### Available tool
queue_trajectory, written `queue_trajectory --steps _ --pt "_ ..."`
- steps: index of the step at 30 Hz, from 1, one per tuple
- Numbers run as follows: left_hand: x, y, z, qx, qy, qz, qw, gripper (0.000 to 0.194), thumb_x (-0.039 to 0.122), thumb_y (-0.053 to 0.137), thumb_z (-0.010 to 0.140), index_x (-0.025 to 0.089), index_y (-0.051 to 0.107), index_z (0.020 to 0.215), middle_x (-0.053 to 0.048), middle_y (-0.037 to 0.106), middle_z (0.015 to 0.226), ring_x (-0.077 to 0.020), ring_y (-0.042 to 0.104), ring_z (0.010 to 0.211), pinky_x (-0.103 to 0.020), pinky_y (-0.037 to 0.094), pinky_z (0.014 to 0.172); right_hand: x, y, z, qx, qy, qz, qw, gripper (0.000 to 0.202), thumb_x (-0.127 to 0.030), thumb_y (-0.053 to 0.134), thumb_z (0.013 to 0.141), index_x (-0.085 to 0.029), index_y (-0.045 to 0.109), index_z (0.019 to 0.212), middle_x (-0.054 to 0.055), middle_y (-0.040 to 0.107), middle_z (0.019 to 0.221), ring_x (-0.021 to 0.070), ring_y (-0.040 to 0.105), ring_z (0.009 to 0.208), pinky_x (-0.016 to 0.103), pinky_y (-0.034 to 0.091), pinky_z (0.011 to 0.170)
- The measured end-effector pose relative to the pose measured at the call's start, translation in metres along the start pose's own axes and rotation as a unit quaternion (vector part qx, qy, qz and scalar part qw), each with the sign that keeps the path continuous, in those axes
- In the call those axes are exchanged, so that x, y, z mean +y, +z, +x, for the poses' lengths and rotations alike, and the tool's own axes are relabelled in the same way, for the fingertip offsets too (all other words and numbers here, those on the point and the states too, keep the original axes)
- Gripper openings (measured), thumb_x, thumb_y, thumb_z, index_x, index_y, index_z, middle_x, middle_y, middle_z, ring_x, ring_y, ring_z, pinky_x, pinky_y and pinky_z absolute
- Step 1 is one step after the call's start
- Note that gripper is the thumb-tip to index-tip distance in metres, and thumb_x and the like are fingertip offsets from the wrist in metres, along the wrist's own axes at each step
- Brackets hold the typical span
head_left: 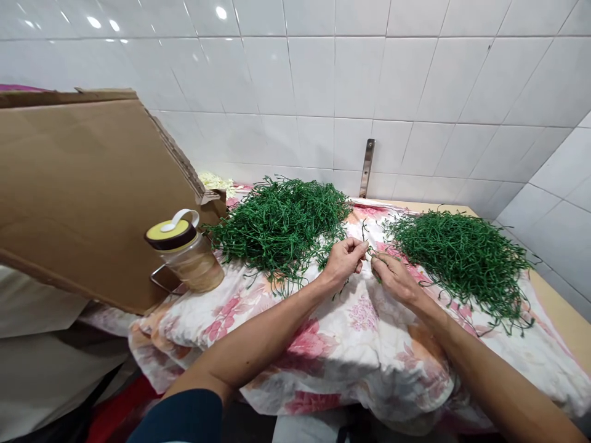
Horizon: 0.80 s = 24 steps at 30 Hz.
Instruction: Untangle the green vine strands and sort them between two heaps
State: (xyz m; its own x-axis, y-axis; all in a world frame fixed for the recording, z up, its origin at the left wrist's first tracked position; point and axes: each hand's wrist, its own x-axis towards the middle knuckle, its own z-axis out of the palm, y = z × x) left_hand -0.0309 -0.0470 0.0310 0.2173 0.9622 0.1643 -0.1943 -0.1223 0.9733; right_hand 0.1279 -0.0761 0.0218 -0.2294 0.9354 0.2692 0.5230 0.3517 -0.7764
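My left hand (pixel 344 261) and my right hand (pixel 392 275) are close together above the flowered cloth (pixel 360 317), between two heaps. Both are closed in a pinch on thin green stems (pixel 364 231), one of which sticks up between the fingertips. A large heap of dark green stems (pixel 286 218) lies to the left, beside my left hand. Another heap of the same stems (pixel 462 258) spreads out to the right, beyond my right hand. Some loose stems hang below my left hand.
A jar with a yellow lid (pixel 196 264) stands at the left, in front of a big cardboard sheet (pixel 87 191). Pale yellow pieces (pixel 216 182) lie behind the left heap. A metal strip (pixel 367 167) leans at the tiled wall (pixel 309 74).
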Motion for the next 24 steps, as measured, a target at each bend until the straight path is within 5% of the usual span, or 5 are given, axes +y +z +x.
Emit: queue_trajectory --steps 7,14,20,24 --pt "0.0030 -0.0012 0.0003 0.000 -0.003 -0.007 1.000 0.039 0.048 0.072 0.082 0.016 0.055 0.071 0.005 0.053 0.062 -0.0034 0.043 0.041 -0.020 0.030 0.043 -0.0012 0.0011 -0.0009 0.007 -0.079 -0.018 0.997 0.037 -0.043 0.041 0.104 -0.023 0.049 0.074 -0.001 0.051 0.064 0.0153 0.047 0.059 0.030 0.037 0.060" --pt "0.0060 -0.0040 0.0018 -0.008 0.009 -0.012 1.000 0.035 0.043 0.071 0.084 0.015 0.055 0.072 0.003 0.056 0.064 -0.0032 0.043 0.041 -0.020 0.030 0.043 0.0014 -0.0032 -0.0001 -0.019 -0.035 0.082 0.996 0.028 -0.045 0.050 0.102 -0.021 0.058 0.090 -0.002 0.059 0.068 0.0148 0.053 0.062 0.027 0.043 0.061" --pt "0.0047 -0.0041 0.0020 -0.012 0.002 0.002 1.000 0.036 0.045 0.071 0.084 0.016 0.055 0.071 0.004 0.054 0.059 -0.0041 0.042 0.040 -0.020 0.029 0.041 -0.0005 -0.0069 0.0011 0.012 -0.065 0.029 0.997 0.035 -0.044 0.053 0.101 -0.019 0.063 0.079 0.001 0.063 0.071 0.0153 0.055 0.066 0.027 0.044 0.064" --pt "0.0049 -0.0043 0.0021 -0.012 0.008 0.015 1.000 0.034 0.042 0.070 0.085 0.016 0.055 0.070 0.005 0.051 0.057 -0.0040 0.041 0.040 -0.020 0.029 0.041 0.0033 -0.0069 0.0016 0.049 -0.064 0.022 0.996 0.029 -0.042 0.057 0.097 -0.018 0.071 0.088 0.005 0.071 0.083 0.0187 0.062 0.074 0.029 0.048 0.069"
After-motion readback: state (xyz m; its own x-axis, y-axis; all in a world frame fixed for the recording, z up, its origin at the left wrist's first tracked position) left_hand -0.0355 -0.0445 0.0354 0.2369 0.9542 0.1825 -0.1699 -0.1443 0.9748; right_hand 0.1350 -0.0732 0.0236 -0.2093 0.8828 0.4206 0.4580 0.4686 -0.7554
